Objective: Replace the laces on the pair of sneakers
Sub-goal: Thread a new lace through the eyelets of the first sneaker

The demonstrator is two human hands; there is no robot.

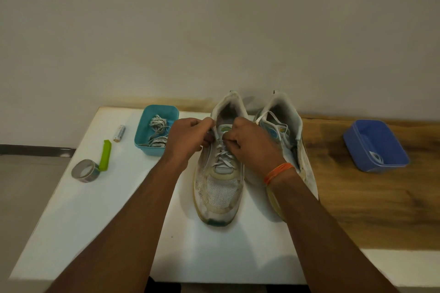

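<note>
White lace (222, 160) work, near sneaker (219, 185).
We pinch lace ends w/ left hand (188, 141) & right hand (252, 145); shoe runs 6–12 o'clock.

Mostly white and teal stuff, plus a strip of wood grain

Sneakers (217, 188) are dirty white mesh with yellowed soles, a teal toe tip and white laces (222, 158); left of the fingers (204, 126) there's a teal tub (145, 140) of speckled grey-white laces, a lime green clip (105, 156) and grey tape (84, 170). Right of them, an orange thread wristband (277, 172) and a blue tub (381, 166). The worktop (95, 221) is white, brown wood grain on the right.
</note>
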